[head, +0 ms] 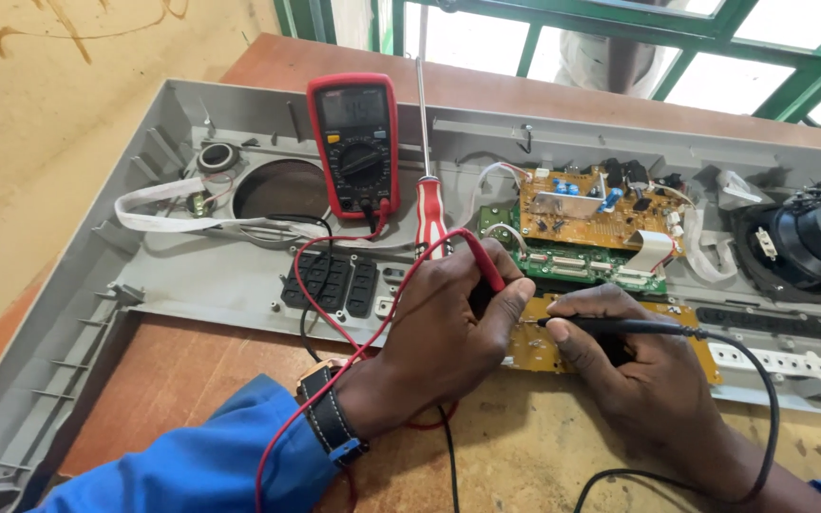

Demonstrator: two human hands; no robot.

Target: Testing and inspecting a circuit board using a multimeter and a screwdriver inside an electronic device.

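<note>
blue sleeve (201, 465) and a black wristwatch with a copper-coloured case (327, 410) sit nearest on my left arm, above the worn wooden tabletop (192, 366). my left hand (439, 332) has its fingers closed around the red multimeter probe (483, 262), tip down at the yellow-brown circuit board (534, 347). my right hand (634, 366) pinches the black multimeter probe (620, 326), which lies nearly flat with its tip on the same board, just beside the red one. red and black leads run back across the grey plastic keyboard shell (182, 275). beyond my knuckles lie a green circuit board (582, 266) and an orange board with blue capacitors (591, 204). a red-and-white-handled screwdriver (428, 214) lies beside the red-cased digital multimeter (354, 142). farthest right sits a black round speaker (800, 242).
</note>
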